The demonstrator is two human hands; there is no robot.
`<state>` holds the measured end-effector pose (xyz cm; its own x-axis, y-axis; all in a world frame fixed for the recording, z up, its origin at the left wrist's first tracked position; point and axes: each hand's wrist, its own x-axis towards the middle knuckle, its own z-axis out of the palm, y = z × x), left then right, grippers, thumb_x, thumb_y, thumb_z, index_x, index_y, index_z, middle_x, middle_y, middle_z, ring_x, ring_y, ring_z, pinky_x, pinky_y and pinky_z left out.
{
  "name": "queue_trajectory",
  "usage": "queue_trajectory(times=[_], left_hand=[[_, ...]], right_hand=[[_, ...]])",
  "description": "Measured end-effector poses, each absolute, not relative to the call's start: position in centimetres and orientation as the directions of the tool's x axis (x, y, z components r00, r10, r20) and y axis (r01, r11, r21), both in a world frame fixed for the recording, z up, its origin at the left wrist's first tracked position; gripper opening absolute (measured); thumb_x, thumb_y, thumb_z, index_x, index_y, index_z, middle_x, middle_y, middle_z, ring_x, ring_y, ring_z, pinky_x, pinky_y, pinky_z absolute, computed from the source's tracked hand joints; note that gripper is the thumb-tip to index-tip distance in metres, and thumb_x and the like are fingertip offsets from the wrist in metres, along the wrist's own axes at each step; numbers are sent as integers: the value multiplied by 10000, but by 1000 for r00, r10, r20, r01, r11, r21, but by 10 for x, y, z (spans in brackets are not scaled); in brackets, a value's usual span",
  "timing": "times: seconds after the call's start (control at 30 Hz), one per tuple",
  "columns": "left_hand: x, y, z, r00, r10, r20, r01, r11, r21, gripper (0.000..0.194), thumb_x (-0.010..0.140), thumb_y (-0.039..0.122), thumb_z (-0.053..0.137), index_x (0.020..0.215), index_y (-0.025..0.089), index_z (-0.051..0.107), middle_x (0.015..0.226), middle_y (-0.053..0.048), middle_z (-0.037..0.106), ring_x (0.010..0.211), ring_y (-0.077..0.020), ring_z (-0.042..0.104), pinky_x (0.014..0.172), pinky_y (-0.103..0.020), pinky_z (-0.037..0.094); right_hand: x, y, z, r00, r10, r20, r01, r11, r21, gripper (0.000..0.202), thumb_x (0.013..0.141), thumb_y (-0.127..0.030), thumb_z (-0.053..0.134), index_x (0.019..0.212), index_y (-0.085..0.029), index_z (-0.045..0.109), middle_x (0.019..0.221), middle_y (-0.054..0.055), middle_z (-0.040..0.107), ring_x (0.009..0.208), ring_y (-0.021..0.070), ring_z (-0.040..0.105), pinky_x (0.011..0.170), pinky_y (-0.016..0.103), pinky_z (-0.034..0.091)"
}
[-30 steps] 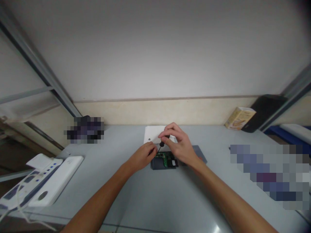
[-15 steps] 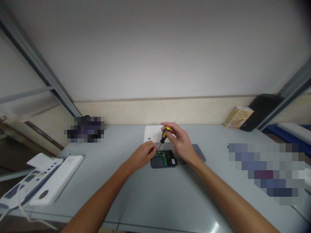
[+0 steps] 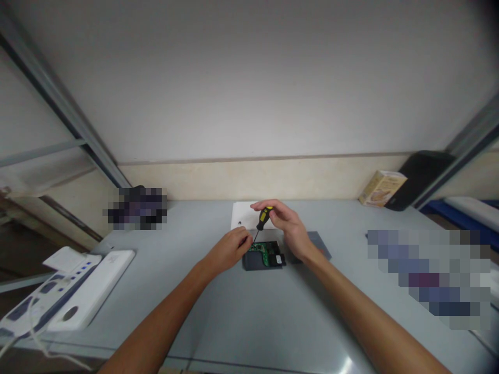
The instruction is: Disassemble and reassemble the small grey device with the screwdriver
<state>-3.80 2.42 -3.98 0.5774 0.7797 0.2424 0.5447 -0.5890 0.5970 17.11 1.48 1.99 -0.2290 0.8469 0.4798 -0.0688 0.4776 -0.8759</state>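
Though the left hand [image 3: 230, 248] seems closed, the right hand [image 3: 290, 228] clamps the screwdriver [image 3: 263, 218], tip slanting down-left.

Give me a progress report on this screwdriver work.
Looks done: the circuit board lies exposed. In hand: the right hand holds the screwdriver, its shaft angled down to the board's far edge beside the left hand. Left: probably finishing that spot; any remaining screws are too small to make out.

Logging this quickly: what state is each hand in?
Left hand: fingers curled by the circuit board; whether gripping, cannot be told.
Right hand: holding the screwdriver.
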Motion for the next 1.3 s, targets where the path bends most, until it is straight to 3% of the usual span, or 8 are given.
queue_trajectory(times=[0.13,0.3,0.4,0.5,0.67,0.87,1.03,1.3], left_hand=[[-38,24,-39,581,779,235,538,-584,608,300,1043,289,438,799,180,576,809,-10,574,761,-152,536,715,-263,401],[-39,23,-37,581,783,223,530,-572,627,311,1047,305,430,805,179,578,811,-11,575,760,-152,536,708,-265,399],[-39,23,-38,580,785,218,528,-566,633,305,1047,302,431,808,180,577,813,-8,570,759,-151,533,705,-263,392],[-40,23,-39,574,788,223,529,-565,633,298,1040,296,438,803,179,574,815,-9,564,764,-153,533,713,-263,394],[-39,23,-39,579,783,228,524,-572,632,292,1037,280,435,793,179,562,800,-4,550,757,-149,527,705,-260,384],[-39,23,-38,573,788,224,523,-563,640,295,1040,286,439,794,177,560,803,-3,548,751,-147,522,706,-264,387],[-39,23,-37,574,788,221,526,-562,638,304,1039,288,433,785,179,559,804,-8,550,762,-154,526,707,-268,394],[-38,22,-39,537,806,247,522,-548,654,306,1051,329,411,834,180,568,805,-9,573,764,-157,526,700,-269,399]], right_hand=[[169,14,20,-130,851,509,-12,512,-859,179,914,-407,678,868,-236,699,1069,50,638,1005,213,608,865,346,490],[172,15,22,-176,875,451,-49,450,-892,225,973,-396,585,1102,-260,711,1036,47,693,977,215,633,925,387,481],[171,17,20,-161,881,445,-87,437,-895,247,993,-423,537,1006,-248,710,1156,62,695,1110,238,617,990,407,458],[171,19,17,-102,895,435,-38,433,-900,213,903,-449,671,938,-244,715,1128,56,669,1050,229,623,918,379,492],[171,20,13,-165,889,428,-96,418,-903,272,965,-374,591,1204,-283,684,1100,47,711,1039,222,639,968,404,469],[170,17,16,-137,863,486,-26,487,-873,168,908,-393,684,995,-253,713,1121,47,669,1008,207,632,895,358,504],[168,16,15,-208,862,462,-63,459,-886,257,977,-391,581,1183,-265,667,1161,68,705,1083,224,649,955,398,499],[160,16,9,-97,896,434,-104,425,-899,276,861,-298,714,1115,-257,614,1002,33,688,911,182,688,855,363,556]])
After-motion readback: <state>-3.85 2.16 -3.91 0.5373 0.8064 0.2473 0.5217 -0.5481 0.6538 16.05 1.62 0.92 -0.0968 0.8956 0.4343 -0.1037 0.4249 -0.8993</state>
